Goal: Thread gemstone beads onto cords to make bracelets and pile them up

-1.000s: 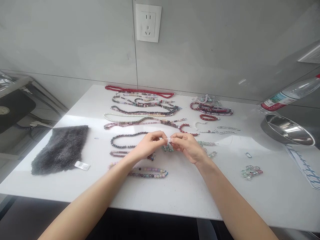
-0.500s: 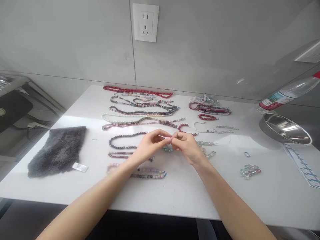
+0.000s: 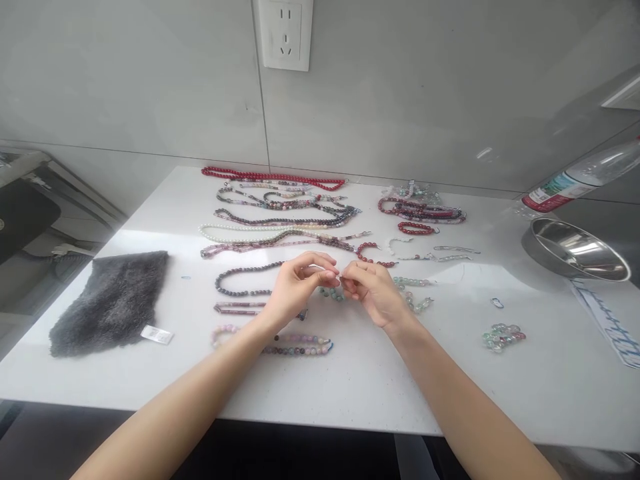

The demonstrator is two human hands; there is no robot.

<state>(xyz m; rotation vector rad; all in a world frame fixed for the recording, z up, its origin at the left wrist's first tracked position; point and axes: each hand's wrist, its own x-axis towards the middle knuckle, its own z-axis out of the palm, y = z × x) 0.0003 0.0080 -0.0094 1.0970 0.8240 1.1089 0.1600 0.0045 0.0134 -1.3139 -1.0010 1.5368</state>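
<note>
The left hand (image 3: 300, 287) and the right hand (image 3: 373, 293) are up over the middle of the table (image 3: 380, 393), with the fingers (image 3: 329, 268) of both pinched narrow and nearly meeting on something thin and pale (image 3: 316, 268), too small to tell what it is. Close fingertips like these give a good, steady hold on a tiny thing, and a short string of blue-green beads (image 3: 331, 294) lies just under them. A pink and green bead string (image 3: 295, 348) lies nearer the front edge, a dark bead string (image 3: 245, 283) is off to the left, and a long red bead string (image 3: 273, 178) lies by the far edge.
</note>
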